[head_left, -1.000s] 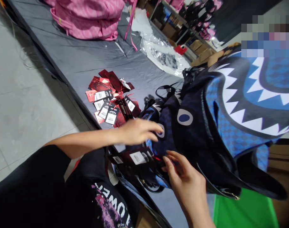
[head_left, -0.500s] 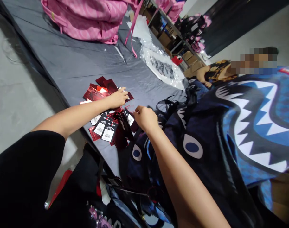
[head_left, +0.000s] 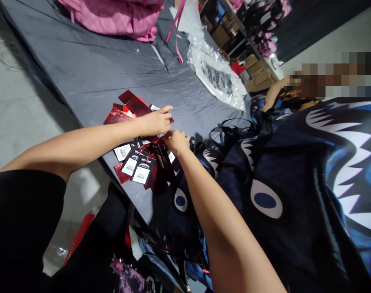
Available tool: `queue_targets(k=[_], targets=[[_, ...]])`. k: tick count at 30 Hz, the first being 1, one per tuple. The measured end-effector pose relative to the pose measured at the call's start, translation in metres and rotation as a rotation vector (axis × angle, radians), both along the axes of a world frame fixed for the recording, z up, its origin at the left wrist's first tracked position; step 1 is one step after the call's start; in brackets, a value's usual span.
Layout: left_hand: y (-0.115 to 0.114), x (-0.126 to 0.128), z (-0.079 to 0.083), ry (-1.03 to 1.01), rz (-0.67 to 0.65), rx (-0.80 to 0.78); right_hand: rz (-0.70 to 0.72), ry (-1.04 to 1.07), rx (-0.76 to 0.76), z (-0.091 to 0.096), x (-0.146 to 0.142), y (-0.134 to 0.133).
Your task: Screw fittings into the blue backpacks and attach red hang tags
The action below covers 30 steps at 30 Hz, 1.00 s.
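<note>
A bunch of hang tags lies spread on the dark grey table cover [head_left: 90,87]. Shiny red tags [head_left: 120,114] mix with black hang tags [head_left: 142,169] that carry white barcode labels, and thin red strings [head_left: 153,140] gather at their middle. Over the bunch is my left hand [head_left: 157,122], its index finger stretched out and the others bent; what those fingers grip is hidden. My right hand [head_left: 177,141] pinches at the strings, its fingertips close to the left hand. Just right of the tags rests a dark blue backpack [head_left: 228,183] with eye and shark-tooth prints.
A pink backpack [head_left: 118,18] stands on the far part of the table. A clear plastic bag with white printing [head_left: 217,77] lies right of it. Shelves with cardboard boxes [head_left: 260,75] are behind. Another person's arm [head_left: 273,93] shows beyond the shark-print backpacks.
My right hand has moved left, and the hands are now close together over the strings. The left hand's fingers have bent more. The view has shifted, with the pink backpack higher in it.
</note>
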<state>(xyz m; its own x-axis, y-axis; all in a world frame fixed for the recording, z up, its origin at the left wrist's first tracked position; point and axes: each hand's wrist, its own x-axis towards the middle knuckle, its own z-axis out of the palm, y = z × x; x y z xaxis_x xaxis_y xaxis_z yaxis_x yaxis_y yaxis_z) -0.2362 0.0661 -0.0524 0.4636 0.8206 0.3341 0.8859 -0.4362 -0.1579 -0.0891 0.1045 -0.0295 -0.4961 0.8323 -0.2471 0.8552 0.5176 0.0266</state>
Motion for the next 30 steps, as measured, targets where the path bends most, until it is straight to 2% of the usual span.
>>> queue_targets(k=[6,11,16,20,23,27,30], targets=[[0.003,-0.003,-0.003,-0.085,0.132,-0.081,0.025,0.058,0.027,-0.009,-0.012,0.004],[0.000,-0.014,-0.005,-0.319,0.311,0.012,0.048,0.111,0.040,-0.018,-0.020,0.005],[-0.006,-0.011,-0.016,-0.336,0.232,-0.036,0.042,0.191,0.013,-0.024,-0.020,0.010],[-0.009,-0.007,-0.023,-0.365,0.280,-0.062,0.071,0.196,0.024,-0.028,-0.023,0.010],[-0.008,-0.005,-0.023,-0.388,0.272,-0.074,0.093,0.203,0.092,-0.030,-0.021,0.008],[-0.006,0.000,-0.019,-0.417,0.200,-0.067,0.133,0.237,0.136,-0.029,-0.010,0.007],[-0.006,0.001,-0.017,-0.396,0.239,-0.077,0.144,0.255,0.124,-0.029,-0.004,0.006]])
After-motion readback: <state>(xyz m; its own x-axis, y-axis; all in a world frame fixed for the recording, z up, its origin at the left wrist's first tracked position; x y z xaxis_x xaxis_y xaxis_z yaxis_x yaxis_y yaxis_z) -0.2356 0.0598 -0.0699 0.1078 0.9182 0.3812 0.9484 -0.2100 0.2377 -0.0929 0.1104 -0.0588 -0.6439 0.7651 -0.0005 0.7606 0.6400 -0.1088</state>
